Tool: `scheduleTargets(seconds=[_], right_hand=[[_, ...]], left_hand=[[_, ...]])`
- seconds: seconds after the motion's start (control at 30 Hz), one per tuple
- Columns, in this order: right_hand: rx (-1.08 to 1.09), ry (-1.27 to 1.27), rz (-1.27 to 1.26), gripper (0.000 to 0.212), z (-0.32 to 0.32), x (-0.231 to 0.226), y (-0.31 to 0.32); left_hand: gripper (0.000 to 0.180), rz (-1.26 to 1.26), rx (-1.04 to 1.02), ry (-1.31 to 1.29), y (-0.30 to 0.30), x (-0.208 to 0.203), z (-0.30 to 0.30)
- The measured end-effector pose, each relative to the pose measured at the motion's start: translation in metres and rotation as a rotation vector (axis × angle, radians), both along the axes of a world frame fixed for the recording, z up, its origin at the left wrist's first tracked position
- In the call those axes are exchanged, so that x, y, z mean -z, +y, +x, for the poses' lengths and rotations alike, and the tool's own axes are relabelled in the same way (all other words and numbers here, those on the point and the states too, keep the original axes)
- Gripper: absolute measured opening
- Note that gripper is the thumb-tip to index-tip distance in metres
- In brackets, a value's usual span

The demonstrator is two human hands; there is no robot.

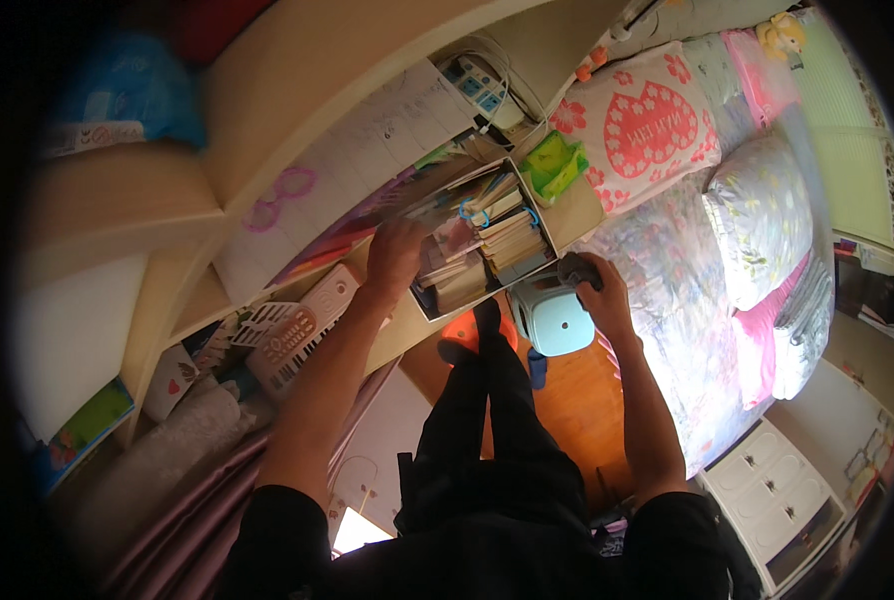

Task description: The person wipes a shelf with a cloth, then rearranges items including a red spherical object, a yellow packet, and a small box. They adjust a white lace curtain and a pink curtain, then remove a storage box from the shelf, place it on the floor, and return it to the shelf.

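A box (534,270) with pale walls sits on the shelf ahead, filled with several upright books and booklets (507,222). Blue rings (474,213) show among them. At the box's left side is my left hand (397,252), its fingers curled. The area beside those fingers is blurred, so what they grip cannot be made out. To the right of the box, my right hand (607,290) is closed around a crumpled dark grey cloth (575,268). This cloth is above a light blue plastic stool (559,322).
A green plastic container (554,165) stands beyond the box, near a power strip (479,88) with white cables. Left of my arm are books and a pink slatted holder (297,325). A bed (657,270) with pillows lies right. An orange seat (464,328) is by my feet.
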State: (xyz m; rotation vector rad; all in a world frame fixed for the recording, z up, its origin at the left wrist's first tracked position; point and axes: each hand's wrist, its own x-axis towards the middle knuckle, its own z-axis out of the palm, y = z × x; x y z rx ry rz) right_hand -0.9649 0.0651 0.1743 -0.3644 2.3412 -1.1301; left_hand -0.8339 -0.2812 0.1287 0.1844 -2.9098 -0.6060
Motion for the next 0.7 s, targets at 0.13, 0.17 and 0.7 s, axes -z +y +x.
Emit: scheduleTargets(seconds=[0.13, 0.17, 0.7], right_hand=[[0.169, -0.212, -0.109, 0.045, 0.033, 0.001, 0.014], [0.225, -0.286, -0.165, 0.044, 0.04, 0.004, 0.016], [0.039, -0.327, -0.098, 0.044, 0.112, 0.009, -0.004]], left_hand=[[0.026, 0.208, -0.091, 0.135, 0.001, -0.025, 0.017], [0.026, 0.287, -0.171, 0.054, 0.003, -0.031, 0.021], [0.039, -0.055, 0.069, 0.059, 0.02, -0.045, 0.012]])
